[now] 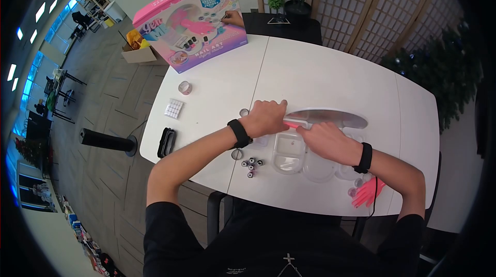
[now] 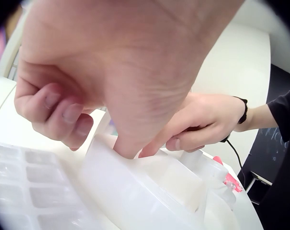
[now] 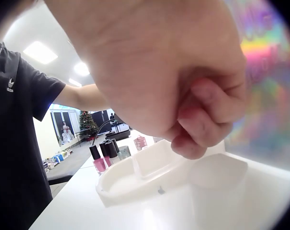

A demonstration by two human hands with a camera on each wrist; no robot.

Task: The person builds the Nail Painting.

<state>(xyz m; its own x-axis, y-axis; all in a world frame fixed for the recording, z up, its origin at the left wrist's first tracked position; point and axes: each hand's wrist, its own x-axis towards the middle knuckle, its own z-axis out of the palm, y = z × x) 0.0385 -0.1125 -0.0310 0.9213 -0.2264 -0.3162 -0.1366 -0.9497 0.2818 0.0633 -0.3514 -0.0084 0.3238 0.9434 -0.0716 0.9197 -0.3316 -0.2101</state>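
Observation:
A white tray with compartments [image 1: 288, 161] lies before the person, a silvery half-oval panel [image 1: 338, 117] behind it. Over its back left part the left hand [image 1: 264, 117] has its thumb pressed down at the tray wall [image 2: 121, 191], other fingers curled in the left wrist view. From the right, the right hand [image 1: 330, 143] meets the same spot, one finger reaching down beside that thumb [image 2: 202, 120]; in the right wrist view its other fingers curl inward [image 3: 202, 117]. Something pink [image 1: 292, 124] shows between the hands, partly hidden.
Small polish bottles [image 1: 251, 166] stand left of the tray, a pink model hand [image 1: 368, 192] lies front right. Further left are a black case [image 1: 166, 143], a packet of white pieces [image 1: 174, 108] and a roll [image 1: 185, 87]. A large pink box [image 1: 199, 24] stands behind.

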